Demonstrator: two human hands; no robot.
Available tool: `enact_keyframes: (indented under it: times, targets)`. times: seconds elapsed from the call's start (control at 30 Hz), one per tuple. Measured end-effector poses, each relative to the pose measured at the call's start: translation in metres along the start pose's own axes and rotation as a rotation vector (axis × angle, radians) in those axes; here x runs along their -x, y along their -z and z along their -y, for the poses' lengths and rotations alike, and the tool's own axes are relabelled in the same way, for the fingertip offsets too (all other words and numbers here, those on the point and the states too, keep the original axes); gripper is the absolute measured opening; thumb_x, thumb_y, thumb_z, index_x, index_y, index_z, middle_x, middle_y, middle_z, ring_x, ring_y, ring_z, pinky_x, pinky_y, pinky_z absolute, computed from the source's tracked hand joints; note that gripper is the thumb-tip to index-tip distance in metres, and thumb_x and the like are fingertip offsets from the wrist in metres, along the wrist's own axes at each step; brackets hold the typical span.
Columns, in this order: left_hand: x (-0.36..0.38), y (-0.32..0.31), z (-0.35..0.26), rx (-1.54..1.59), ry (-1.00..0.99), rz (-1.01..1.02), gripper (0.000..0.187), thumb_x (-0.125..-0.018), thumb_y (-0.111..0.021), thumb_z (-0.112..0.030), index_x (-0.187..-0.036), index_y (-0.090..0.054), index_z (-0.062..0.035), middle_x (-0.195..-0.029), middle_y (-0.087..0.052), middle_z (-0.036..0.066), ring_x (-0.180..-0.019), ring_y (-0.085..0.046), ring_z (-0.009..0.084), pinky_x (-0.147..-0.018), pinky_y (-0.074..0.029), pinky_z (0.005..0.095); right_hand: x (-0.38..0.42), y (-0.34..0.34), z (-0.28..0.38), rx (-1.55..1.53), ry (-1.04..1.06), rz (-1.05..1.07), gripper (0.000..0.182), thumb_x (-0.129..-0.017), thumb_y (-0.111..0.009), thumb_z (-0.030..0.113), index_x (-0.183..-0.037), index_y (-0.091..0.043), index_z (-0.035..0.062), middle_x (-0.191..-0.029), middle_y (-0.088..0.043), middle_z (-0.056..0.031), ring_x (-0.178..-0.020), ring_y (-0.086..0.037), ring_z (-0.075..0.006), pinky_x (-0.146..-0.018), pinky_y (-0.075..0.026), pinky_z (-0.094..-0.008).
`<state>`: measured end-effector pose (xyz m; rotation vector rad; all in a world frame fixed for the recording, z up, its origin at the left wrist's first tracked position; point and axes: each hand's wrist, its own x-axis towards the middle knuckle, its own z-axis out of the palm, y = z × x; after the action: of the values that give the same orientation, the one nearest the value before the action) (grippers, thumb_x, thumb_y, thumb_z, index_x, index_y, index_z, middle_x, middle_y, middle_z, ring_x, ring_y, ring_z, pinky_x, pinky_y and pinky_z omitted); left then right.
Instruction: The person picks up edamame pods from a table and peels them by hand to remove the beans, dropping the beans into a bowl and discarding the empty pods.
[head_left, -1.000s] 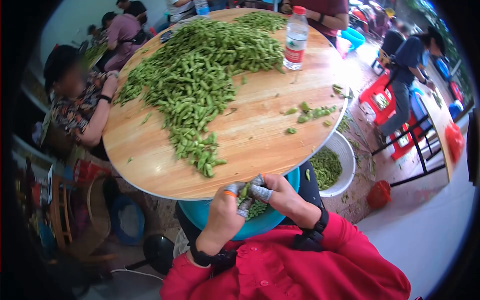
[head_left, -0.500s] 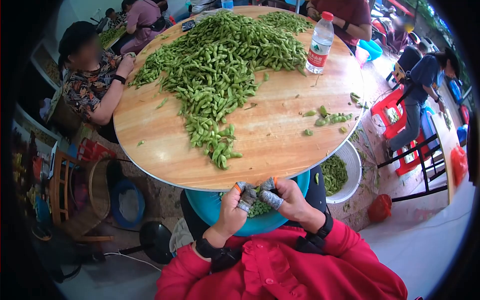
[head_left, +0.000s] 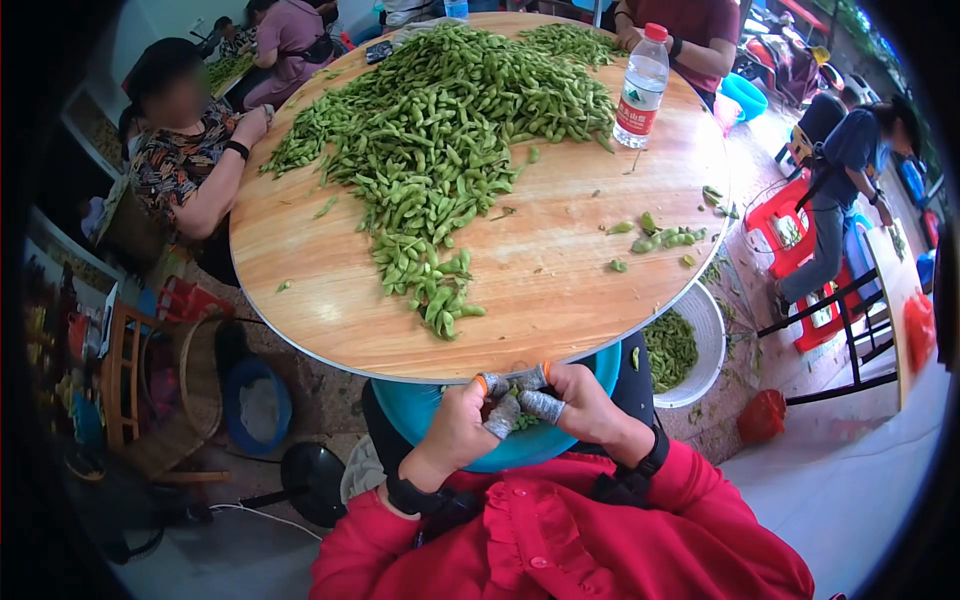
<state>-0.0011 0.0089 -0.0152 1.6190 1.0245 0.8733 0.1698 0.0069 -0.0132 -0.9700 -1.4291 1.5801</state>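
My left hand point(head_left: 465, 420) and my right hand point(head_left: 583, 398) meet over a teal basin point(head_left: 400, 403) at the near table edge. Grey wraps with orange bands cover fingers on both. The fingertips are pinched close together around something small and green, too hidden to make out. Green beans point(head_left: 530, 413) lie in the basin beneath. In front, a large heap of green pods point(head_left: 430, 150) spreads over the round wooden table point(head_left: 560, 290), its narrow tip pointing towards me.
A water bottle point(head_left: 640, 88) stands on the table at the right, near scattered pods point(head_left: 667, 238). A white basket point(head_left: 712, 345) of pods is on the floor to the right. A person point(head_left: 185, 150) sits at the left; a blue basin point(head_left: 257, 405) is below.
My fingers have shifted slightly at the fingertips, with the left thumb and fingers spread a little wider. At the left, the seated person's hand has moved slightly.
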Motion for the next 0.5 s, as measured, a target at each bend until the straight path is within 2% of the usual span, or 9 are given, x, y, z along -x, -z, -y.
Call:
enact_keyframes:
  times: [0.03, 0.07, 0.17, 0.27, 0.37, 0.47, 0.5]
  targets:
    - [0.001, -0.002, 0.003, -0.055, -0.012, -0.021, 0.024, -0.074, -0.062, -0.008, -0.093, -0.053, 0.0038, -0.069, -0.060, 0.007, -0.061, -0.055, 0.0082, -0.053, -0.044, 0.0238, 0.001, 0.000, 0.001, 0.092, 0.014, -0.003, 0.014, -0.082, -0.054, 0.005, -0.093, -0.057, -0.0026, -0.074, -0.057, -0.0034, -0.070, -0.046, -0.0058, -0.062, -0.042, -0.0244]
    - [0.002, -0.003, 0.003, -0.087, 0.055, -0.017, 0.026, -0.069, -0.061, -0.008, -0.090, -0.053, 0.0036, -0.066, -0.058, 0.013, -0.059, -0.057, 0.0164, -0.053, -0.044, 0.0288, 0.000, -0.004, 0.000, 0.121, 0.047, -0.045, 0.013, -0.077, -0.057, 0.003, -0.088, -0.057, -0.0028, -0.073, -0.059, -0.0108, -0.069, -0.054, -0.0134, -0.063, -0.043, -0.0277]
    - [0.002, -0.012, 0.013, -0.241, -0.008, -0.043, 0.022, -0.067, -0.057, -0.007, -0.086, -0.052, 0.0029, -0.064, -0.055, 0.018, -0.057, -0.056, 0.0295, -0.052, -0.044, 0.0352, 0.003, -0.002, -0.015, 0.398, 0.161, -0.093, 0.011, -0.072, -0.058, 0.002, -0.081, -0.056, -0.0025, -0.072, -0.057, -0.0180, -0.068, -0.057, -0.0275, -0.062, -0.044, -0.0316]
    - [0.000, -0.017, 0.012, -0.352, -0.036, -0.006, 0.020, -0.065, -0.052, -0.005, -0.083, -0.050, 0.0026, -0.063, -0.053, 0.020, -0.059, -0.053, 0.0376, -0.052, -0.042, 0.0402, 0.008, -0.001, -0.012, 0.463, 0.082, -0.098, 0.010, -0.069, -0.059, 0.003, -0.076, -0.054, -0.0027, -0.072, -0.054, -0.0218, -0.069, -0.054, -0.0369, -0.060, -0.043, -0.0346]
    - [-0.001, -0.024, 0.032, -0.298, -0.082, -0.038, 0.020, -0.065, -0.051, -0.004, -0.084, -0.049, 0.0029, -0.063, -0.053, 0.020, -0.058, -0.053, 0.0369, -0.053, -0.042, 0.0414, 0.012, 0.000, -0.010, 0.465, 0.040, -0.103, 0.009, -0.071, -0.058, 0.005, -0.076, -0.055, -0.0020, -0.070, -0.054, -0.0209, -0.066, -0.056, -0.0338, -0.058, -0.043, -0.0348]
    - [-0.003, -0.020, 0.021, -0.196, 0.056, 0.112, 0.021, -0.065, -0.049, -0.002, -0.086, -0.050, 0.0024, -0.064, -0.054, 0.020, -0.060, -0.054, 0.0369, -0.055, -0.043, 0.0427, 0.018, 0.010, -0.010, 0.339, 0.001, -0.120, 0.009, -0.072, -0.059, 0.007, -0.075, -0.055, -0.0011, -0.069, -0.055, -0.0197, -0.065, -0.056, -0.0322, -0.058, -0.043, -0.0343]
    - [-0.002, -0.019, 0.016, -0.268, 0.032, 0.134, 0.023, -0.066, -0.050, -0.002, -0.090, -0.051, 0.0013, -0.065, -0.054, 0.018, -0.060, -0.055, 0.0346, -0.054, -0.043, 0.0398, 0.022, 0.017, -0.006, 0.381, -0.022, -0.128, 0.009, -0.071, -0.059, 0.007, -0.075, -0.055, -0.0008, -0.070, -0.055, -0.0195, -0.065, -0.057, -0.0315, -0.058, -0.043, -0.0348]
